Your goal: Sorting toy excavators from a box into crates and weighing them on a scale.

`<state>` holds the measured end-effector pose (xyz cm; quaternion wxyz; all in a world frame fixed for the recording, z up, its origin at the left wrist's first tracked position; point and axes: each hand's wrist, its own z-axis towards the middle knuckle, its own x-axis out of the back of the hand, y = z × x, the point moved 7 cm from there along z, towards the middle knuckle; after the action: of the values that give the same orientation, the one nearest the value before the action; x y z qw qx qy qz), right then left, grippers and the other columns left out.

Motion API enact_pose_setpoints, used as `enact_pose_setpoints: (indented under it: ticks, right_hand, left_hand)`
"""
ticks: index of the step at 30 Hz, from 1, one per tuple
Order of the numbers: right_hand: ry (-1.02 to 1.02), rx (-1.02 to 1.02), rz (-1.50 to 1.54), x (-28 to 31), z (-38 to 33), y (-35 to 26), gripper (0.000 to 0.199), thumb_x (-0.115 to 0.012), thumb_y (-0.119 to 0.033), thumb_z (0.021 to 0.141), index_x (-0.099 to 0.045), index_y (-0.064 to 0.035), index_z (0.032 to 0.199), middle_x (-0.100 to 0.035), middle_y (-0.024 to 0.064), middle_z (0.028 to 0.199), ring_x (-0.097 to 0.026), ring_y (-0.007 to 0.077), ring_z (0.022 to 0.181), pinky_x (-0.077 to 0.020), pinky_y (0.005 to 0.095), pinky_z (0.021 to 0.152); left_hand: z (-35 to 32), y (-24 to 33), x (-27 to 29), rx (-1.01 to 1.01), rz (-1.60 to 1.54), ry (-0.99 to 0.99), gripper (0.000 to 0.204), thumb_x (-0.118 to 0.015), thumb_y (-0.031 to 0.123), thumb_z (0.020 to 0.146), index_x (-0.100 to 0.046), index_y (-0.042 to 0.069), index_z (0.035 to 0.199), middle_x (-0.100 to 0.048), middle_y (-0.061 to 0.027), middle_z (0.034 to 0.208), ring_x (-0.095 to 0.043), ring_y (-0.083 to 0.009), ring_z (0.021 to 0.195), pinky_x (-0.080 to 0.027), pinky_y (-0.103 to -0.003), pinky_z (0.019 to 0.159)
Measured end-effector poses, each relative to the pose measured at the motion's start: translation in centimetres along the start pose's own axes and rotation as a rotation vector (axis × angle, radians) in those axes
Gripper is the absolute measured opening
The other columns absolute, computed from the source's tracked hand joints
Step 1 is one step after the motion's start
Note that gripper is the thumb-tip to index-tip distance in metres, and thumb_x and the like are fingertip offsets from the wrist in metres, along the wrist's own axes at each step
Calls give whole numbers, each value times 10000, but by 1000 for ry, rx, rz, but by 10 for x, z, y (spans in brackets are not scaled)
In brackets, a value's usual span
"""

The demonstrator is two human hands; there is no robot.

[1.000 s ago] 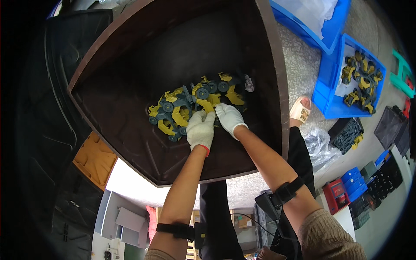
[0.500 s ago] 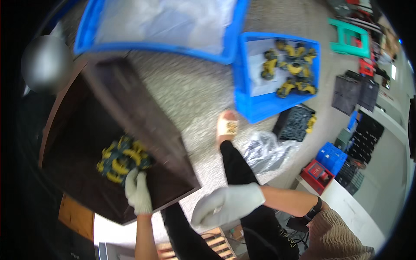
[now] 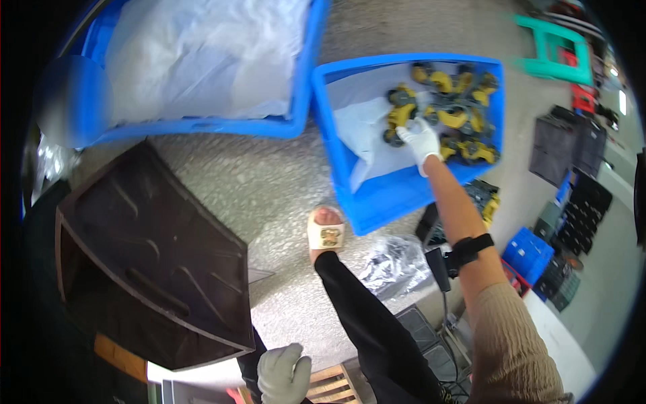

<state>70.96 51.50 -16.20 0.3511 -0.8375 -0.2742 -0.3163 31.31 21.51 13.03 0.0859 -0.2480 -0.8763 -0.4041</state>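
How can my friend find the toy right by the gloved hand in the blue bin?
Find the blue bin holding yellow-and-dark toys. Look where the white-gloved right hand reaches in. The toy is at that hand's left: the leftmost of them all, beside bare white lining.

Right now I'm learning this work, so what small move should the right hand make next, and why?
Perhaps close the right hand securely on the yellow-and-dark vehicle beside its fingers: they reach the vehicle's edge, but no firm hold shows.
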Motion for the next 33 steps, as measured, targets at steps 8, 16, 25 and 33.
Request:
enact_pose_setpoints:
  ticks: [8,16,25,33]
  right_hand:
    - [22,18,83,31,40,-1,602,-747,-303,886,-553,34,1346,-660,117,1218,-621,202,1040,-468,310,946]
    - [-19,367,-132,56,-264,-130,466,-772,-330,869,-601,-4,1155,-659,40,985,-614,156,821,-519,312,770]
    - [-979,675,-59,-137,-563,-260,399,-883,-380,705,-697,-45,816,-603,133,853,-581,312,829,-492,388,774]
    - [-317,316,-370,-294,-487,-234,375,-788,-276,812,-699,-6,1058,-561,224,1139,-595,395,1073,-511,451,923]
  left_hand:
    - [11,-28,-61,30,-44,31,279,-729,120,823,-684,47,1088,-642,-105,850,-640,-311,773,-525,-417,693]
    - [-66,-82,-57,171,36,41,215,-684,134,858,-682,63,1062,-644,-105,853,-634,-337,767,-526,-445,693]
    - [-146,-190,-105,238,-70,57,523,-615,281,911,-513,82,1384,-544,-183,1339,-536,-353,1242,-441,-452,1058]
    - [-156,-201,-16,330,-266,197,272,-643,230,887,-684,77,1109,-698,-190,1009,-673,-398,920,-539,-477,797]
